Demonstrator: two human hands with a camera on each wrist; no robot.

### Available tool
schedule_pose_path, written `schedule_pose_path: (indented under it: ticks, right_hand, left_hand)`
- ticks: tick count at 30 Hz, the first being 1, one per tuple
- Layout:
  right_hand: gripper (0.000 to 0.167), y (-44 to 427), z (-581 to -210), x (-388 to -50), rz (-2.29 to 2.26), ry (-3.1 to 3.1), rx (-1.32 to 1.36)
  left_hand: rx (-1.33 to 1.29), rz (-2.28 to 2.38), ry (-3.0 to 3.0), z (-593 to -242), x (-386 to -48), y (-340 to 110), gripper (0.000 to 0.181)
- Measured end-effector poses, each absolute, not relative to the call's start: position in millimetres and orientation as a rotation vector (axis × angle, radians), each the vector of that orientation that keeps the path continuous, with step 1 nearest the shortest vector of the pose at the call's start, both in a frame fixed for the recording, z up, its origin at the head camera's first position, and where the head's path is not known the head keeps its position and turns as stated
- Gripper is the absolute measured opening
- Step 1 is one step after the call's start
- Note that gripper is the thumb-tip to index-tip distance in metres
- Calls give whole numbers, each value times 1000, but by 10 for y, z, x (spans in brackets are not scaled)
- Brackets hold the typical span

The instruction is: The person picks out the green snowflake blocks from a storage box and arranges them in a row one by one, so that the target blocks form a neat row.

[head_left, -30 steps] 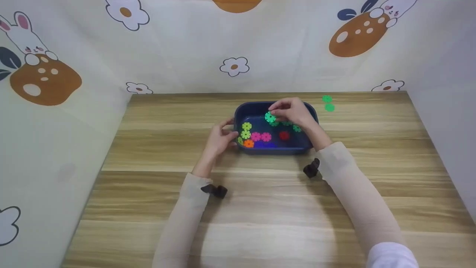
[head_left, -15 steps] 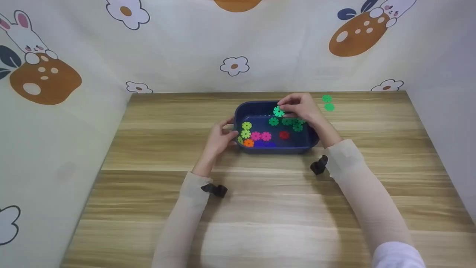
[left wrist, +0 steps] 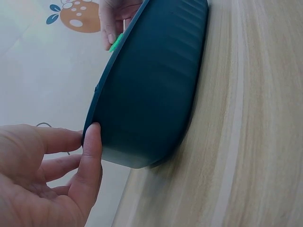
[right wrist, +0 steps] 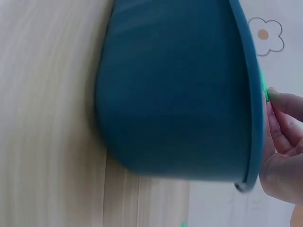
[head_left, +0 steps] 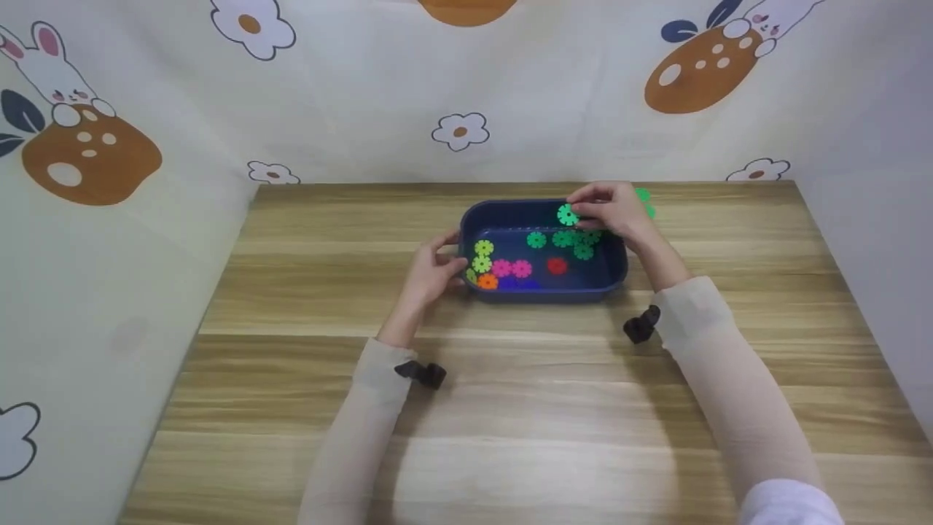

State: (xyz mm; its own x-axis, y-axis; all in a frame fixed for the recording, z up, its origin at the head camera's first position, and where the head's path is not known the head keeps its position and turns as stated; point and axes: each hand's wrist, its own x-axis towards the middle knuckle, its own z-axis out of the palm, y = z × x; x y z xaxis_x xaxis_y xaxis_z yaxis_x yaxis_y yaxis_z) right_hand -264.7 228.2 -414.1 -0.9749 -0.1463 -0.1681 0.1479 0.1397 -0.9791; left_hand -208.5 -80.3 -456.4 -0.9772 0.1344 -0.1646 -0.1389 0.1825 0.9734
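Note:
A dark blue bin (head_left: pixel 543 296) stands on the table with several toothed discs inside. My left hand (head_left: pixel 428 275) pinches the bin's left rim; in the left wrist view the thumb and a finger of that hand (left wrist: pixel 57 175) meet at the bin's edge (left wrist: pixel 142 85). Over the bin's back right part, my right hand (head_left: pixel 616 211) pinches a green disc (head_left: pixel 568 214) between thumb and fingertips. The right wrist view shows the right hand (right wrist: pixel 286 142) beyond the bin wall (right wrist: pixel 175 90), the disc mostly hidden there.
Behind the right hand, two green discs (head_left: pixel 643 195) on the table are partly covered. In the bin lie green discs (head_left: pixel 536 240), a red one (head_left: pixel 557 266), pink ones (head_left: pixel 501 268), yellow-green ones (head_left: pixel 482 264), an orange one (head_left: pixel 488 282) and blue pieces. A patterned cloth (head_left: pixel 364 95) hangs behind.
My right hand has moved right with the green disc, uncovering green discs inside the bin and partly covering the two on the table. The left hand has stayed at the rim.

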Motion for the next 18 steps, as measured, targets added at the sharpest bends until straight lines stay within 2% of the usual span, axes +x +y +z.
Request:
schedule_pose_path:
  ticks: [10, 18]
  right_hand:
    - [21, 2519, -4108, -2640, -1953, 2227, 46]
    - [14, 2711, -4106, -2622, -1961, 2270, 80]
  left_hand:
    - [15, 1883, 2260, -4563, -2077, -804, 58]
    - [17, 1858, 2301, -4556, -2069, -803, 57]
